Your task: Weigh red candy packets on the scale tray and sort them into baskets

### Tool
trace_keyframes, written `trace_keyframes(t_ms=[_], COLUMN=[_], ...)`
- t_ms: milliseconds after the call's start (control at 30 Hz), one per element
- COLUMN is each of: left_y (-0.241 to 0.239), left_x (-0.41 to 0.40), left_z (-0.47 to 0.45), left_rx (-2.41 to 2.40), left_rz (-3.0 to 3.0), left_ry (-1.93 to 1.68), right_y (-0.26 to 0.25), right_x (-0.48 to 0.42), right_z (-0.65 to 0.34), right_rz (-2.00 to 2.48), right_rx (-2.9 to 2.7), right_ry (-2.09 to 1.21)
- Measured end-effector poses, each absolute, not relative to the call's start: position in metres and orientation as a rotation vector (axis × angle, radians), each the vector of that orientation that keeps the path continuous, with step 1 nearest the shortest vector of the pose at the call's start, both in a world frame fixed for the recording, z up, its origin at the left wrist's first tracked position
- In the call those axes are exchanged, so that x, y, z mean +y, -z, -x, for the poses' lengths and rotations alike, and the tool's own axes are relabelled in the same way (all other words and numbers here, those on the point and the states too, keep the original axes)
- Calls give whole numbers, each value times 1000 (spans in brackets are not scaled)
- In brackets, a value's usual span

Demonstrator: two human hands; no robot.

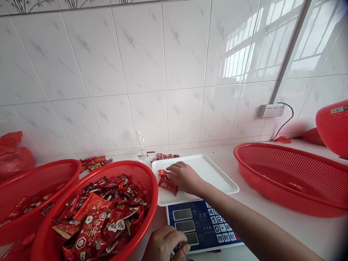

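On the left side of a white tray, my right hand bends its fingers down over a few small red candy packets and grips at them. The tray rests on a blue weighing scale with a keypad and small display windows, which my right forearm partly covers. My left hand is at the scale's near left corner, fingers loosely curled, with a gap between thumb and forefinger and nothing visible in it. Beside it, a red basket holds many wrapped candies.
Another red basket with packets stands far left, near a red plastic bag. More packets and a clear bottle are by the wall. At right are a large red basket, a raised red basket and a power strip.
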State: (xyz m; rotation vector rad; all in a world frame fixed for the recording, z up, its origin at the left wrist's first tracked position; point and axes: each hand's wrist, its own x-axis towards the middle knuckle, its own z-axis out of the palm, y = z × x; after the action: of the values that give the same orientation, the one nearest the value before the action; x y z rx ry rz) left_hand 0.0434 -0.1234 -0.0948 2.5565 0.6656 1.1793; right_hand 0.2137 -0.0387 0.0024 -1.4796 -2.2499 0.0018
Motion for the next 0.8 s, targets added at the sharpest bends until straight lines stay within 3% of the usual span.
trace_keyframes(t_ms=[433, 800], left_y=[108, 111], left_x=[-114, -116], left_z=[-45, -48], left_rx=[697, 721], left_rz=[-2569, -2563], left_ry=[-1161, -1168], right_y=[-4, -6], right_x=[22, -15], right_z=[-203, -254], right_rz=[1745, 1425], right_rx=[-2321, -2341], right_ry=[-160, -247])
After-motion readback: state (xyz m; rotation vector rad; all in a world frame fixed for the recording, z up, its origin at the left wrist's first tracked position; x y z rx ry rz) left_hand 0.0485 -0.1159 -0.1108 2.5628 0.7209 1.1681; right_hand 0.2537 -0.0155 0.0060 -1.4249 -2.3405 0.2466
